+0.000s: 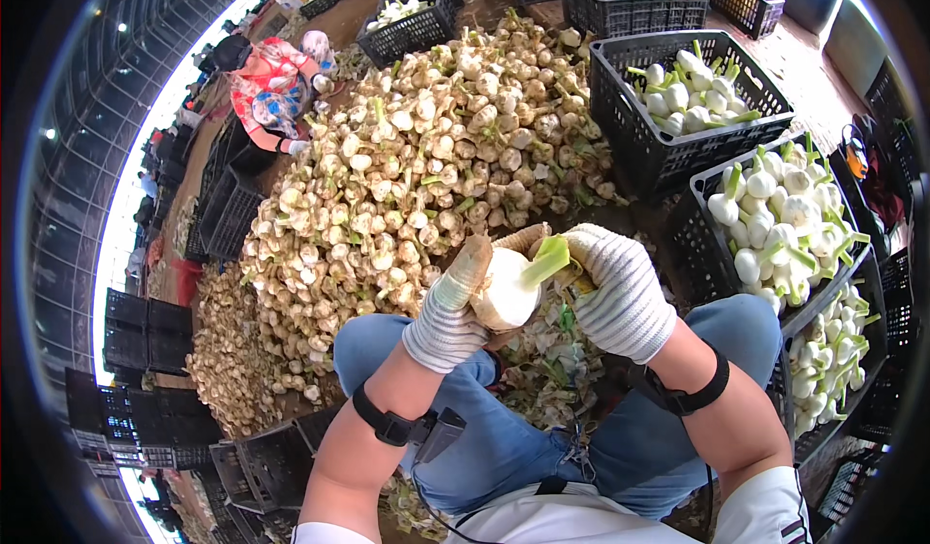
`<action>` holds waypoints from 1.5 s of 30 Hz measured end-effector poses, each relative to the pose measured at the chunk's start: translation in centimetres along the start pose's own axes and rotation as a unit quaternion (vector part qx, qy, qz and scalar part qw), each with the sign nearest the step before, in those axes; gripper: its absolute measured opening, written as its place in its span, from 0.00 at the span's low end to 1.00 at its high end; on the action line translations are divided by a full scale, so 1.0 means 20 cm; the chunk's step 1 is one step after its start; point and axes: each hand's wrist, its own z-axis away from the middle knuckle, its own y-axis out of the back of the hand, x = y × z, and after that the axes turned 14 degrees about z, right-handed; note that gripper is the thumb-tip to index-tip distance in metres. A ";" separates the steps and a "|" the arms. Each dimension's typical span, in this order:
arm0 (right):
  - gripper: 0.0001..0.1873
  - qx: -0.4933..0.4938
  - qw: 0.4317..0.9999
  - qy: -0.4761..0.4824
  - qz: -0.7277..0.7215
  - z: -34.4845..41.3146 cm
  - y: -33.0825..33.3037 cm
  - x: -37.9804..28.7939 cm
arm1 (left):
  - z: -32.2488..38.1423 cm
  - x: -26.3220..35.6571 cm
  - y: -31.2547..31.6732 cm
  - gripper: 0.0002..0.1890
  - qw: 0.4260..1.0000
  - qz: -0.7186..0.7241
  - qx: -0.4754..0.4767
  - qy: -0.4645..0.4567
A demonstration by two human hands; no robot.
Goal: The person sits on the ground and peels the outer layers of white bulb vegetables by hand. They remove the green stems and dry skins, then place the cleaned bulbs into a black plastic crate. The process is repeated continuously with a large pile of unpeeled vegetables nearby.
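Note:
My left hand (454, 308), in a striped knit glove with soiled fingertips, holds a white garlic bulb (505, 293) with a short green stem stub. My right hand (617, 290), gloved alike, is closed beside the stem; a small yellowish thing shows partly between its fingers, too hidden to name. Beyond both hands rises a large heap of untrimmed garlic bulbs (436, 159) with brownish skins and roots. Peeled skins and leaf scraps (552, 369) lie on the ground between my knees.
Black plastic crates of cleaned white garlic stand at the right, one farther back (690, 130), one nearer (770, 311), another beside my knee (832, 362). A co-worker (269, 86) crouches at the heap's far left. Black crates (232, 213) stand left; more stand behind the heap.

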 end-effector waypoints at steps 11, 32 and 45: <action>0.14 0.029 0.997 0.024 0.066 0.01 -0.02 -0.01 | 0.02 0.02 -0.04 0.52 0.999 -0.028 -0.025 0.015; 0.13 -0.015 0.920 -0.211 -0.328 -0.01 -0.04 -0.01 | -0.14 -0.05 0.14 0.37 0.947 0.315 -0.057 0.028; 0.11 -0.030 0.937 -0.161 -0.308 -0.02 0.04 0.04 | -0.03 -0.07 0.02 0.44 0.977 -0.091 0.013 -0.191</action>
